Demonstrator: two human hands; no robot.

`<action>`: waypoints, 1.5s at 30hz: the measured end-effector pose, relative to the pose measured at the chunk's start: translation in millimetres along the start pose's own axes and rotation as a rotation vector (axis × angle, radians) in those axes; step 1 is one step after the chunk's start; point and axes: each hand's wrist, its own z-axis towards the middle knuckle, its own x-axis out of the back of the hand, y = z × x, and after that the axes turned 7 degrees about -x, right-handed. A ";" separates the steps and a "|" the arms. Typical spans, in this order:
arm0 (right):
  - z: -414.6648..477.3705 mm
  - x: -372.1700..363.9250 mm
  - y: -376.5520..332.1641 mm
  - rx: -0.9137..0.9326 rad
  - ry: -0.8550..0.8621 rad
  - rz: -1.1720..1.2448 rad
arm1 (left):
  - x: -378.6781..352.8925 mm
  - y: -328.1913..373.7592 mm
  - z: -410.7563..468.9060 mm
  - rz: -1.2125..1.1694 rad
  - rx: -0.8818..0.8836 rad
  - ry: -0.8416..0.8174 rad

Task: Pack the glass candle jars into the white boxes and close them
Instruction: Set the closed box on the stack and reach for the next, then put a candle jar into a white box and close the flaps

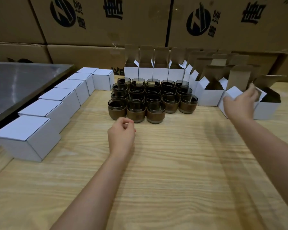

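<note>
Several dark glass candle jars (154,98) with brown bands stand grouped at the middle of the wooden table (165,163). My left hand (122,133) hovers just in front of the nearest jars, fingers loosely curled, holding nothing. My right hand (241,103) grips the near wall of an open white box (229,97) at the right, which is tilted. Several more open white boxes (154,72) line the back and right. A row of closed white boxes (56,103) runs along the left.
Large brown cartons (106,22) with dark printed logos are stacked behind the table. A grey metal surface (15,85) adjoins the left edge. The near half of the wooden table shows bare wood.
</note>
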 end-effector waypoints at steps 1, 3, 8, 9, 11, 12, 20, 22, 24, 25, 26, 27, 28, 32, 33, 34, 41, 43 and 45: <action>10.4 4.3 3.8 -0.025 -0.041 -0.069 | -0.3 0.0 0.3 -0.007 0.000 -0.004; 22.2 10.3 10.6 -0.031 -0.156 -0.172 | -0.3 -0.1 0.0 -0.003 -0.006 -0.013; 12.1 11.3 12.5 0.006 -0.209 -0.195 | -0.1 -1.4 0.4 -0.002 -0.015 -0.021; 5.1 10.5 10.4 0.017 -0.205 -0.193 | 0.0 -1.3 0.2 -0.006 -0.017 -0.022; -13.9 8.3 6.9 0.042 -0.199 -0.166 | 0.0 -1.0 -0.2 -0.001 -0.027 -0.030; -25.5 7.0 5.7 0.056 -0.196 -0.144 | 0.3 -0.7 -0.4 0.004 -0.030 -0.036; -143.1 4.1 -15.0 0.308 -0.230 -0.107 | 3.2 1.0 -2.2 -0.062 -0.052 -0.090; -169.5 0.5 -24.7 0.361 -0.281 -0.082 | 3.6 2.8 -4.0 -0.128 -0.069 -0.109; -192.9 -6.5 -35.1 0.423 -0.341 -0.034 | 3.7 6.4 -7.2 -0.250 -0.113 -0.122; -204.1 -10.7 -40.3 0.456 -0.376 -0.001 | 4.4 7.6 -8.3 -0.312 -0.144 -0.130; -215.0 -15.1 -45.5 0.483 -0.413 0.033 | 5.7 8.5 -8.9 -0.360 -0.172 -0.142; -224.8 -19.3 -50.7 0.500 -0.448 0.065 | 7.2 8.9 -9.3 -0.403 -0.195 -0.159; -232.8 -23.1 -55.7 0.505 -0.479 0.092 | 8.8 9.4 -9.1 -0.452 -0.202 -0.177; -245.0 -35.1 -68.4 0.498 -0.569 0.132 | 11.8 10.1 -5.0 -0.695 -0.206 -0.278; -244.3 -36.9 -69.0 0.519 -0.556 0.142 | 11.3 10.3 -4.9 -0.703 -0.210 -0.291; -242.9 -37.5 -68.4 0.553 -0.506 0.162 | 10.9 10.0 -5.2 -0.709 -0.212 -0.298; -205.6 -44.9 -49.6 0.647 -0.135 0.193 | 12.5 6.6 -9.0 -0.650 -0.229 -0.304; -196.1 -50.6 -46.3 0.493 -0.348 0.318 | 13.0 7.3 -9.6 -0.642 -0.242 -0.340; -194.4 -53.3 -41.3 0.412 -0.431 0.438 | 12.3 5.9 -11.8 -0.536 -0.320 -0.368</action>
